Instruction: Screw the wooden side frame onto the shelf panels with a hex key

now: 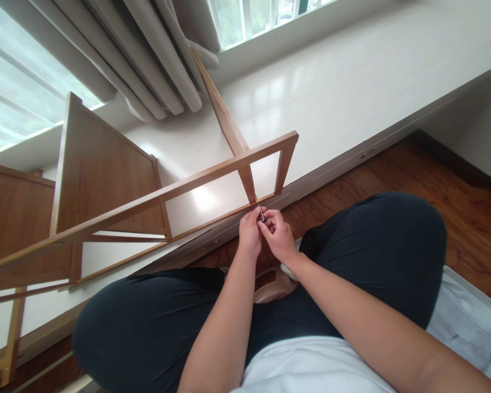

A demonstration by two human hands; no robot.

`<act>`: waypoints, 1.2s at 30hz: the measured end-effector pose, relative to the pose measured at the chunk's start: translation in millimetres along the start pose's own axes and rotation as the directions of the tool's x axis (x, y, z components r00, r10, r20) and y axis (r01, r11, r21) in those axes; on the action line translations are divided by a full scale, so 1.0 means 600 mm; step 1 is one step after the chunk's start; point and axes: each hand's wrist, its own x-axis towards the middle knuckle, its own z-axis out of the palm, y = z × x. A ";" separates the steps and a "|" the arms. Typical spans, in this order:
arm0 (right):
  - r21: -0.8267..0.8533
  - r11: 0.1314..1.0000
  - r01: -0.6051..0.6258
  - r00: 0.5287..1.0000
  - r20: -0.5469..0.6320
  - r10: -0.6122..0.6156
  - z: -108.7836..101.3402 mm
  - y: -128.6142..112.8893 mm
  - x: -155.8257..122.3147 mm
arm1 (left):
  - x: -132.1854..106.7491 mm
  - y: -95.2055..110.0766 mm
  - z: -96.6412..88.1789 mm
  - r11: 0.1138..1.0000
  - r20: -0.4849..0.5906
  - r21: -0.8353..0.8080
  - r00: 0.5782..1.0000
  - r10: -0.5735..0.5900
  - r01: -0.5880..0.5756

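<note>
White shirt [311, 365] at six o'clock; left hand [249, 233] and right hand [280, 237] pinch a metal bit [262, 214] mid-clock, wood frame [180, 188] at ten. It could slip, being so thin.

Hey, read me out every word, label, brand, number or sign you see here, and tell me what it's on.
No readable text anywhere.
Wooden frame: no lettering seen.
Small metal piece in the fingers of the left hand and right hand: too small to tell if it's marked.
Pale material at lower right: too blurred to tell.
</note>
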 end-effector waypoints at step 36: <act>-0.496 0.859 0.128 0.991 0.102 -0.089 -0.012 -0.004 0.003 | -0.001 0.000 0.001 1.000 0.004 0.005 1.000 -0.021 0.021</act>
